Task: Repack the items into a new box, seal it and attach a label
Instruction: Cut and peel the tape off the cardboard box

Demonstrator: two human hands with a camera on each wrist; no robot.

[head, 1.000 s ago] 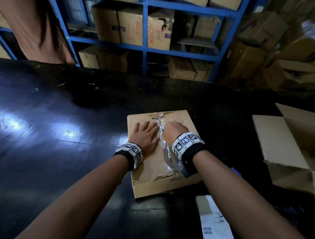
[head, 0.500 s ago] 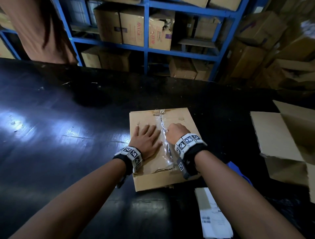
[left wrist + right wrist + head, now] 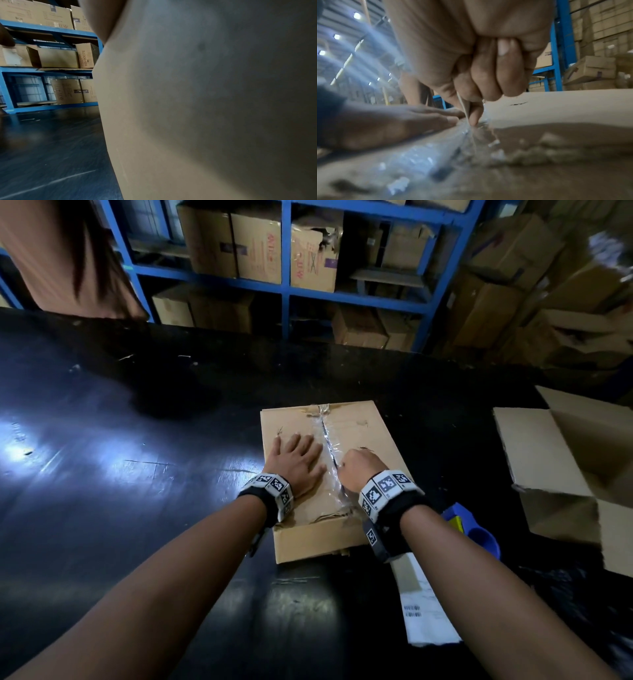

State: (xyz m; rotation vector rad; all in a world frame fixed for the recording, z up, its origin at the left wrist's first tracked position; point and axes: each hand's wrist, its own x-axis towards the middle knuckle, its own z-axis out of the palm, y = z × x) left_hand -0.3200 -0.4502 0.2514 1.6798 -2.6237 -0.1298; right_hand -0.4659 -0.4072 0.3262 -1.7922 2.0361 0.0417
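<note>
A worn brown cardboard box (image 3: 359, 419) lies shut on the black table (image 3: 137, 474), with clear tape (image 3: 324, 430) along its middle seam. My left hand (image 3: 298, 460) presses flat on the left flap. My right hand (image 3: 356, 467) is curled in a fist at the seam. In the right wrist view, my right hand (image 3: 479, 81) pinches a thin pale blade-like strip (image 3: 464, 106) whose tip meets the tape (image 3: 471, 135); my left hand (image 3: 393, 121) lies beside it. The left wrist view shows mostly the box's side wall (image 3: 188, 108).
An open cardboard box (image 3: 565, 446) stands at the right. A white label sheet (image 3: 424, 611) and a blue object (image 3: 476, 529) lie near my right forearm. Blue shelving (image 3: 342, 292) with cartons runs behind the table. A person (image 3: 68, 258) stands far left.
My right fist has drawn toward me along the taped seam, and a dark slit now shows in the tape beyond it. The left hand stays flat on the flap.
</note>
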